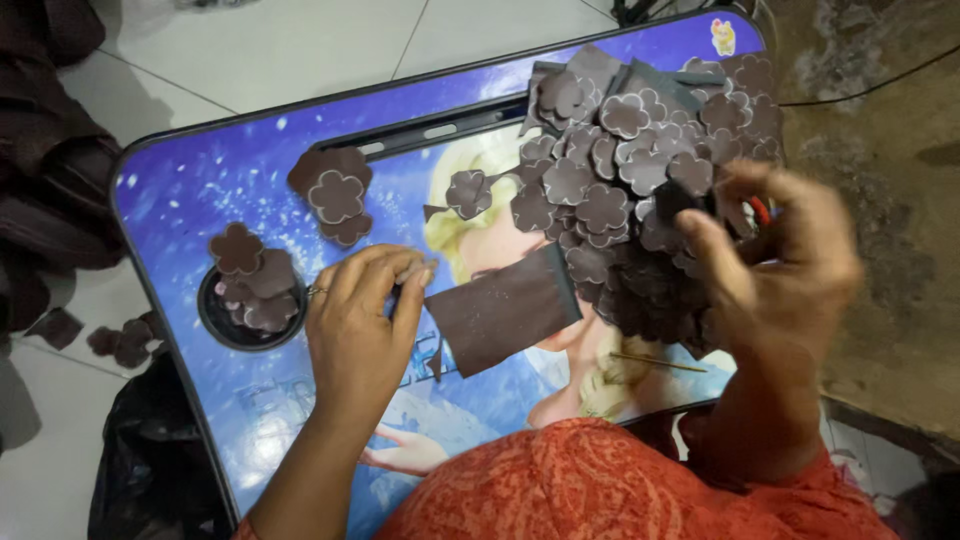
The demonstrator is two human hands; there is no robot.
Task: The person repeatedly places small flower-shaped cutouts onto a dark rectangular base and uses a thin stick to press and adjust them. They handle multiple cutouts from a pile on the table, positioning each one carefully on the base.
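My left hand (362,315) pinches the left edge of a dark brown rectangular foam sheet (503,307) over a blue picture-printed lap table (200,185). My right hand (775,255) is raised at the right, fingers curled around scissors of which only a red handle bit (762,210) shows, next to a big heap of brown foam flower cutouts (630,150). The hand is blurred.
A round cup hole at the table's left (250,300) holds several brown flower pieces. Three more flowers (335,195) lie near the table's slot. Scraps (115,340) lie on the white tile floor at left. A thin stick (655,360) rests near my body.
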